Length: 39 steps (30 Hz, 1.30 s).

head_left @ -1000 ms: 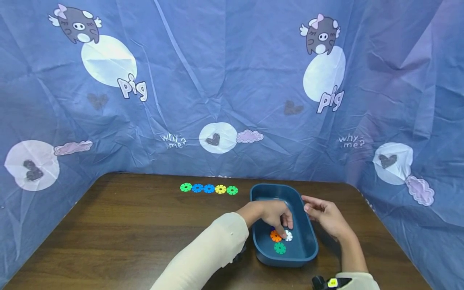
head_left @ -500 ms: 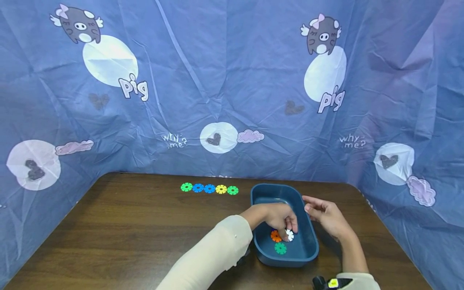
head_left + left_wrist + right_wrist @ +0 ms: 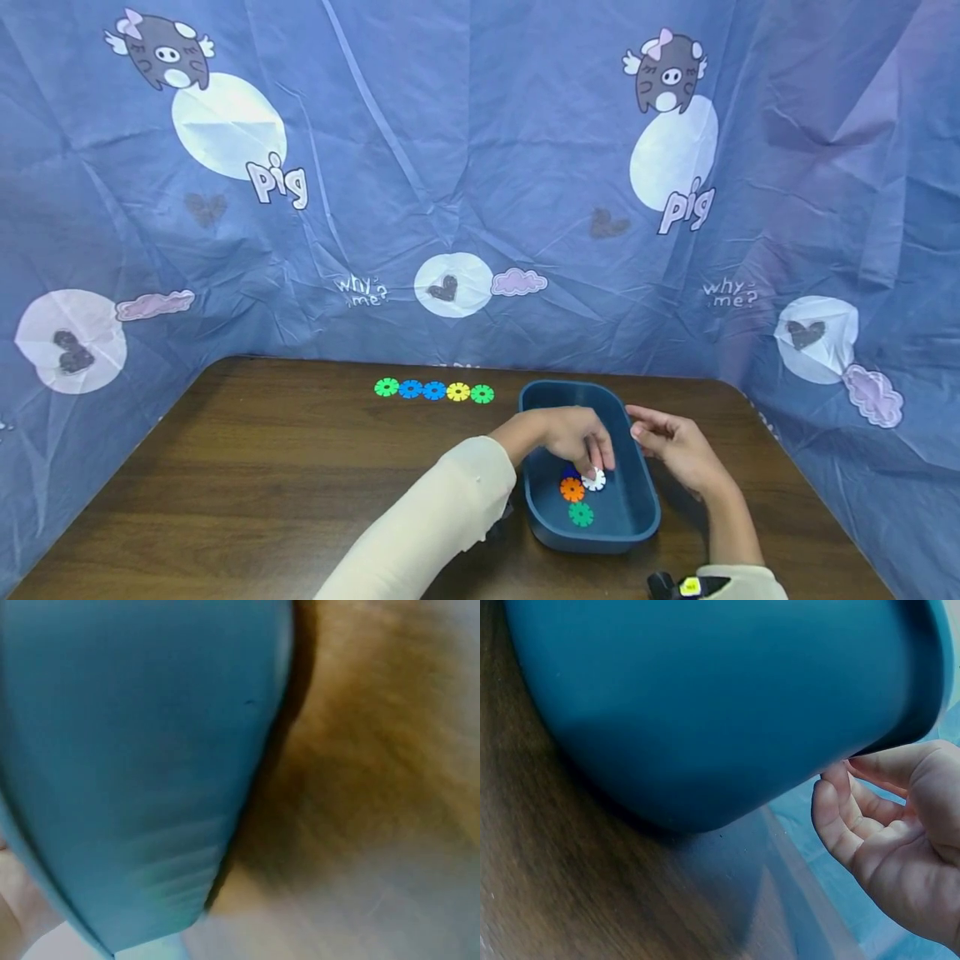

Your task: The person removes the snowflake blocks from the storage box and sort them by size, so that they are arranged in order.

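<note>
In the head view, my left hand (image 3: 577, 437) reaches into a dark blue bin (image 3: 648, 500) and pinches a white notched plastic disc (image 3: 594, 480) between thumb and fingers. Close by on the bin floor lie an orange disc (image 3: 572, 489), a green disc (image 3: 581, 514) and a partly hidden dark blue disc (image 3: 570, 472). My right hand (image 3: 678, 446) is at the bin's right side, outside it. The right wrist view has the fingertips of that right hand (image 3: 900, 825) touching the wall (image 3: 727, 705) just under the rim, fingers loosely bent. Only the bin's outer wall (image 3: 142, 765) fills much of the left wrist view.
A row of discs, green (image 3: 386, 387), blue (image 3: 410, 389), blue again, yellow (image 3: 458, 392) and green, lies left of the bin near the back of the brown wooden table (image 3: 247, 467). A blue printed curtain (image 3: 465, 208) stands behind the table.
The left hand has lifted slightly, and the white disc has shifted a little back and left with it. More of the dark blue disc shows. The right hand holds its place.
</note>
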Each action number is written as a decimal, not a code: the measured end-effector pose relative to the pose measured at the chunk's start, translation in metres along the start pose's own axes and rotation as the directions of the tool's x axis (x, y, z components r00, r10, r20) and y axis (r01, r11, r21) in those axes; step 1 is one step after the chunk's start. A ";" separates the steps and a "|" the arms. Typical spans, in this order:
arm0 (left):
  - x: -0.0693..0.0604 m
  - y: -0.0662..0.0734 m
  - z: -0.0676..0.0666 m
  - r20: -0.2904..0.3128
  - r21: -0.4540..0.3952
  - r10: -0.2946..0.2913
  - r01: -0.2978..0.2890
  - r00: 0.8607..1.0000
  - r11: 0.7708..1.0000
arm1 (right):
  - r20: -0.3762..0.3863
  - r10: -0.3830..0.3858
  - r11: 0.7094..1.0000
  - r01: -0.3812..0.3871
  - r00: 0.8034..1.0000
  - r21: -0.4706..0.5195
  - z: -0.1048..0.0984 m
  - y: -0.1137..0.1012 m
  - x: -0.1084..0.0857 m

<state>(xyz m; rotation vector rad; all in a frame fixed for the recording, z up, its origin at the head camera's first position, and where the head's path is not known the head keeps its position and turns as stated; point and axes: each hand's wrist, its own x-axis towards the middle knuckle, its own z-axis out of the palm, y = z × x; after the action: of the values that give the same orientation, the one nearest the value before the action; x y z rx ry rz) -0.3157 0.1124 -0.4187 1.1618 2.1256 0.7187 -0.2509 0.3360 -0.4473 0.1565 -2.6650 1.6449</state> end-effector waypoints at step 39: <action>-0.147 -0.085 -0.097 -0.452 -0.113 -0.108 0.064 0.885 0.992 | -0.009 0.024 0.999 -0.024 1.000 -0.021 0.000 0.002 0.001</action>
<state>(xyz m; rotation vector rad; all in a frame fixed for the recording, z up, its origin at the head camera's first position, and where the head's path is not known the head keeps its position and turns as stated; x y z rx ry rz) -0.3676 -0.0714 -0.3770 0.9004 2.4738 1.1304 -0.2518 0.3370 -0.4488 0.1174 -2.6873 1.6197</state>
